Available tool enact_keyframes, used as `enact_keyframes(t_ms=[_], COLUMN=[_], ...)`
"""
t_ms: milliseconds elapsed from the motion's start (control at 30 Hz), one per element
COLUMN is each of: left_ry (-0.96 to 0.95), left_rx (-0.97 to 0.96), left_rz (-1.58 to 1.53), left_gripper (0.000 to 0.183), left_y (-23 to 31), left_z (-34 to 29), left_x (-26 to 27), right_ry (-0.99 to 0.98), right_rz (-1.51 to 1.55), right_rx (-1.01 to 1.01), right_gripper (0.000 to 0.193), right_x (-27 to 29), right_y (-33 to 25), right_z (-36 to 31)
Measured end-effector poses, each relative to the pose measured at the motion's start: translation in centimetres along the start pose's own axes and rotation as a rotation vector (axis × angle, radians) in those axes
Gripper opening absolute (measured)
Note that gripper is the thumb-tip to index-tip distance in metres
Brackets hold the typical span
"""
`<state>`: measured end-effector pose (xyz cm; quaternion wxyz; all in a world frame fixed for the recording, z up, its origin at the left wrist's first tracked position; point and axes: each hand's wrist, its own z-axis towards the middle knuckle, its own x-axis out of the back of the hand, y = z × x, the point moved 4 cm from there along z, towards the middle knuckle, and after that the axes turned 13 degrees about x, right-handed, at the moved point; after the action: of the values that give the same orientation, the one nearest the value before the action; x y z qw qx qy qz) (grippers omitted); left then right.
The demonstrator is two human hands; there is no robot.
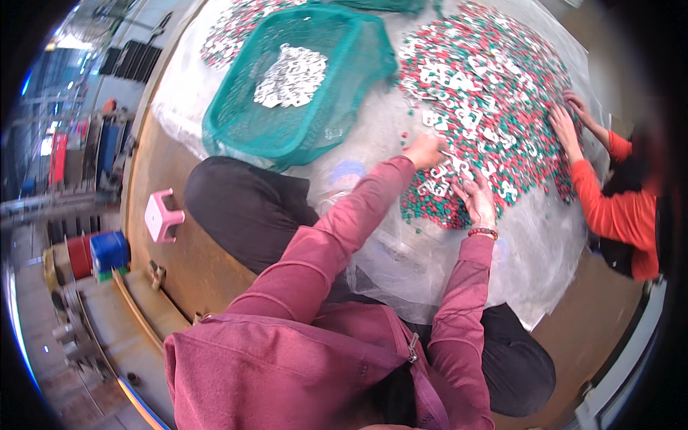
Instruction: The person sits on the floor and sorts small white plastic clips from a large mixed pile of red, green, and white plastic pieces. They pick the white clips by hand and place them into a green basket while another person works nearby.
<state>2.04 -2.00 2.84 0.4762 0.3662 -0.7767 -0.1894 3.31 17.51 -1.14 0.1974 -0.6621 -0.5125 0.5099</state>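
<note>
A broad pile of small red and green pieces (516, 93) lies spread on clear plastic sheeting, with many white curved pieces (469, 115) mixed in. At the pile's near left edge is my left hand (426, 151), its fingers drawn together among the pieces; what they hold, if anything, is too small to make out. My right hand (476, 201), with a red bead bracelet at the wrist, rests at the near edge of the pile. Its fingers are apart, close to some white pieces, and nothing shows in its grip.
A green mesh basket (215, 118) lined with netting holds a heap of white pieces (292, 76), left of the pile. Across on the right, a person in orange sleeves (613, 215) has both hands at the pile. A pink stool (163, 215) stands at left.
</note>
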Motion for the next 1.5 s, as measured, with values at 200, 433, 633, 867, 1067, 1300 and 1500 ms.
enact_keyframes(t_ms=[200, 433, 633, 867, 1067, 1300, 1500], left_ry=[0.096, -0.483, -0.42, -0.162, -0.037, 0.592, 1.07], left_rx=[-0.081, 0.043, 0.009, -0.115, -0.259, 0.363, 0.341], left_rz=[-0.258, -1.349, -1.181, -0.855, -0.232, -0.28, -0.002], left_gripper=[0.038, 0.03, 0.045, 0.069, 0.053, 0.015, 0.031], left_y=[-0.5, 0.1, 3.3, 3.8, 6.7, -6.5, -16.9], left_z=[-2.5, -4.0, -4.4, -3.2, -4.0, -8.0, -8.4], left_x=[0.8, 2.2, 3.1, 4.0, 1.9, 5.6, 9.6], right_ry=[-0.002, -0.09, -0.224, -0.284, -0.32, -0.145, -0.279], right_rz=[0.002, 0.709, 0.837, 0.654, 0.919, 0.992, 0.911], right_rx=[-0.036, -0.032, 0.114, 0.114, 0.006, 0.091, 0.104], right_gripper=[0.044, 0.064, 0.047, 0.066, 0.068, 0.038, 0.033], right_x=[-1.7, -5.2, -8.2, -7.5, -8.1, -4.4, -5.3], right_y=[0.9, 0.9, 3.4, 2.0, 2.2, 2.4, 0.7], right_z=[1.7, 1.5, 2.5, 1.7, 1.4, 3.7, 2.6])
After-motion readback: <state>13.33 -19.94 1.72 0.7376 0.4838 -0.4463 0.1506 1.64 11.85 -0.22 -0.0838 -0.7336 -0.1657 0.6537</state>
